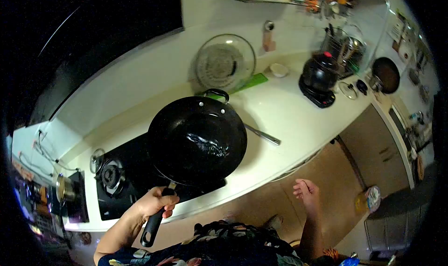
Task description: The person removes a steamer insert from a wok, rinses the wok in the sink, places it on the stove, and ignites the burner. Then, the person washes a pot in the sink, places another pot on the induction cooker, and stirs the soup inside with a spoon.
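My left hand [158,204] grasps the long black handle [150,228] of a deep black wok [175,156] near the pan end, thumb across the top, above a kitchen stove [133,186]. My right hand [307,191] hangs apart over the floor, fingers loosely curled, holding nothing. The wok spans the stove's edge and the pale counter [261,161]; whether it touches either, I cannot tell. I judge it stiff and heavy toward the bowl, likely to roll in a one-handed grip, and the glossy patch inside looks wet, so perhaps slippery. The firmest holds are this handle and the small loop handle [217,93] on the far rim. Beyond, a metal utensil [266,135] juts out beside the wok, and a glass lid [226,63] leans against the wall.
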